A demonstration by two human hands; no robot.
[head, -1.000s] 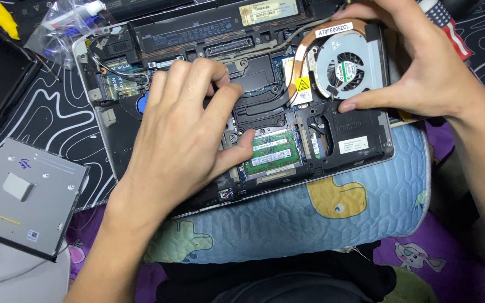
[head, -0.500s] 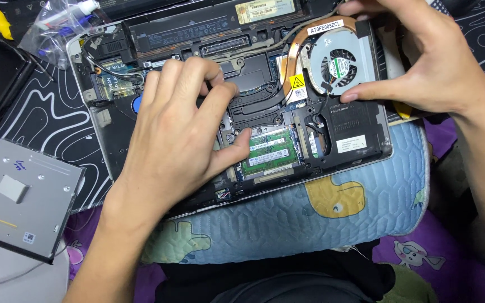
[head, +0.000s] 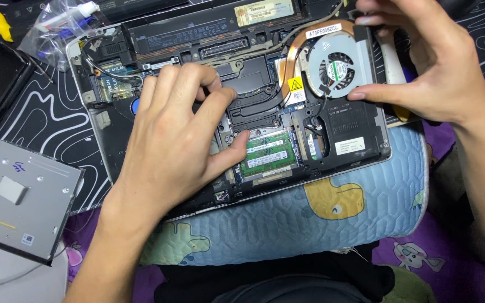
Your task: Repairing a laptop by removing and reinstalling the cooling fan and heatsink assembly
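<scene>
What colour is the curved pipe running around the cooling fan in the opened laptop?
Copper-orange. The heat pipe arcs around the left of the grey fan, seen in the head view.

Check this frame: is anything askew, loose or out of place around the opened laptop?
Yes. The cooling fan sits tilted, its right edge pinched by the right hand rather than seated flat in the laptop. A silver optical drive lies outside the chassis at lower left. The left hand rests on the board.
</scene>
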